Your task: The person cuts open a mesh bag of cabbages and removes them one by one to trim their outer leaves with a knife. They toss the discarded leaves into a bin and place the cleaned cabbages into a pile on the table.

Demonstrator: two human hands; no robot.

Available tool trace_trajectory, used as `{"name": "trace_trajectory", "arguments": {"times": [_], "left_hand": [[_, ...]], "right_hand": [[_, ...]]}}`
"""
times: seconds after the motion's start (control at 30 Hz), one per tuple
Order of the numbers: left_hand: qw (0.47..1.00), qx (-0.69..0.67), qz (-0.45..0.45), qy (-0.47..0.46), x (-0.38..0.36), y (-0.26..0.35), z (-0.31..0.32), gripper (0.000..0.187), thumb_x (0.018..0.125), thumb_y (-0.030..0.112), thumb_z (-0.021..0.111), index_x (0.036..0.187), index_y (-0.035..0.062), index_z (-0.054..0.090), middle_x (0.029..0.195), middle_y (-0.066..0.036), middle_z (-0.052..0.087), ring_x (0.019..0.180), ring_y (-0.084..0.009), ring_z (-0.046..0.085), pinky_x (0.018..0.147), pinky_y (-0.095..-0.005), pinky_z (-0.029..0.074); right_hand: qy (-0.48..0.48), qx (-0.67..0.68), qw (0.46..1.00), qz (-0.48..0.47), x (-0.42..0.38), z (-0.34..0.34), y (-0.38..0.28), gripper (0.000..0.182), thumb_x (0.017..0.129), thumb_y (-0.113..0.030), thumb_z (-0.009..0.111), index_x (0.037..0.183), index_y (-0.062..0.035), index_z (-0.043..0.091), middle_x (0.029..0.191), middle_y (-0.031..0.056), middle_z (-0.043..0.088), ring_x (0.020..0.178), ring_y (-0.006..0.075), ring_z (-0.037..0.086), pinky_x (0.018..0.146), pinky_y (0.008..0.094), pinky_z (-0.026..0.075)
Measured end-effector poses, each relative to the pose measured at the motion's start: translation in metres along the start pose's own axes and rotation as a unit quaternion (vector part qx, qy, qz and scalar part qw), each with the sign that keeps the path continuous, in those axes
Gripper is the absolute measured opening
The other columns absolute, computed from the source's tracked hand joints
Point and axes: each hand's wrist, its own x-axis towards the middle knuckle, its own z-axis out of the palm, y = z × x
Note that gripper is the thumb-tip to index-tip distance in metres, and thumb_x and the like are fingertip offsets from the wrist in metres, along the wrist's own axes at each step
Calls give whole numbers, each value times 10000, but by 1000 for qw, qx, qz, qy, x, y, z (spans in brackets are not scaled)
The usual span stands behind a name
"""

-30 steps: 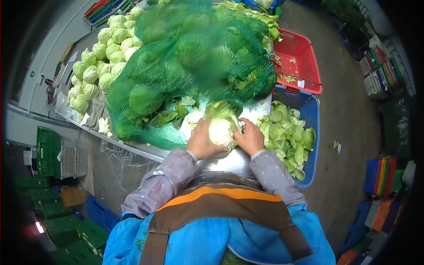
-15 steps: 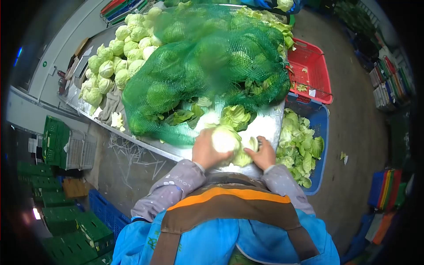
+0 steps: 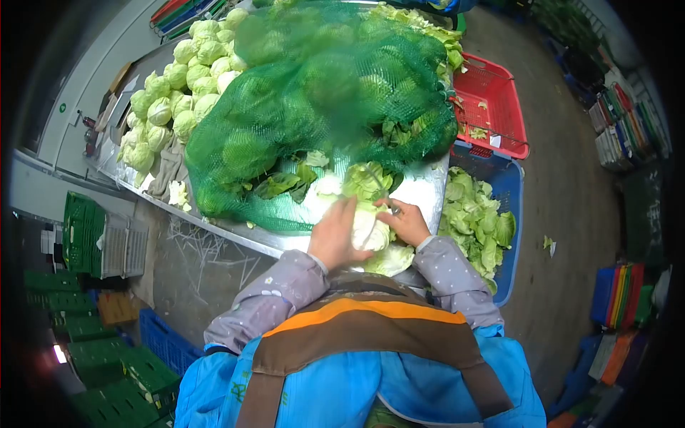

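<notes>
Low in front of me, at the near edge of the metal table, my left hand [image 3: 335, 235] is wrapped around the left side of a pale cabbage [image 3: 364, 227]. The fingers of my right hand [image 3: 407, 222] are curled against the cabbage's upper right edge. Whether they pinch a leaf there is too small to tell. A loose pale green leaf [image 3: 389, 261] lies just below the cabbage, by the table edge. Beyond my hands sits another leafy green piece [image 3: 368, 182], next to a large green net bag [image 3: 285, 121] full of cabbages.
Trimmed cabbages [image 3: 171, 93] are heaped at the table's left, near a grey cloth [image 3: 168, 170]. On the right stand a blue crate [image 3: 508, 264] of leaves and a red crate [image 3: 519, 107] with scraps. Green crates [image 3: 107, 357] are stacked at lower left.
My right hand has moved up from the cabbage's lower right to its upper right edge. The leaf that was beside it now lies below the cabbage. The view has shifted slightly.
</notes>
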Motion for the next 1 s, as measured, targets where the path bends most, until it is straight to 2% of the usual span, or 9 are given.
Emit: {"name": "trace_trajectory", "arguments": {"times": [0.07,0.2,0.37,0.5,0.63,0.7,0.8,0.93,1.0], "left_hand": [[1000,-6,1,-3,-4,-3,0,1104,496,412,845,1348,-62,326,1223,-256,452,1100,-384,491,934,-406,433],[1000,-27,6,-2,0,-15,0,1172,490,416,850,1379,-66,257,1248,-277,442,1121,-405,483,959,-407,420],[996,-70,50,-27,-10,-36,-19,1187,495,383,862,1396,-55,226,1262,-282,431,1146,-423,462,981,-416,406],[986,-90,-107,-87,-23,-16,-23,1171,485,309,885,1398,-6,221,1295,-285,330,1169,-448,428,975,-429,424],[971,-124,-203,-23,-18,-13,-1,1057,487,355,870,1319,10,317,1239,-269,335,1134,-422,444,975,-467,396],[984,-130,-116,23,-28,-39,7,1069,484,283,889,1322,6,284,1231,-237,320,1189,-390,378,1004,-408,380],[987,-117,-108,2,-24,-44,-7,1060,484,321,885,1316,17,302,1241,-243,345,1208,-384,338,1026,-432,326],[988,-7,-146,41,-15,-31,1,1033,511,383,872,1321,53,324,1263,-197,388,1208,-366,347,1040,-458,283],[986,-25,-159,49,-13,-35,7,1047,502,394,879,1324,59,323,1272,-183,389,1213,-356,345,1041,-462,282]], "right_hand": [[88,-126,986,-65,-2,8,-15,263,814,-278,676,1013,-109,646,522,117,569,478,228,580,490,345,444],[141,-334,931,-36,20,14,-22,253,815,-313,638,930,-89,611,649,188,628,653,392,625,603,471,497],[87,-405,910,31,26,16,-12,262,812,-278,648,961,-68,598,734,201,647,703,401,629,638,477,497],[122,-375,919,4,4,27,-36,328,800,-268,666,1061,-100,559,758,182,652,690,385,633,633,465,499],[175,-346,914,-117,7,31,-83,450,795,-249,696,1195,-111,545,831,150,655,775,282,650,651,378,514],[33,22,999,-31,25,46,-69,347,812,-366,658,1053,-117,657,785,165,666,757,293,654,639,375,498],[26,-93,995,36,36,60,-59,370,819,-426,632,919,-78,710,754,165,669,717,290,657,640,351,492],[-21,-29,982,185,59,56,-51,432,809,-479,611,897,-70,718,807,189,673,802,302,655,744,379,484],[-13,-106,982,153,56,54,-35,426,817,-471,610,976,-86,705,889,176,680,855,292,657,777,376,487]]}}
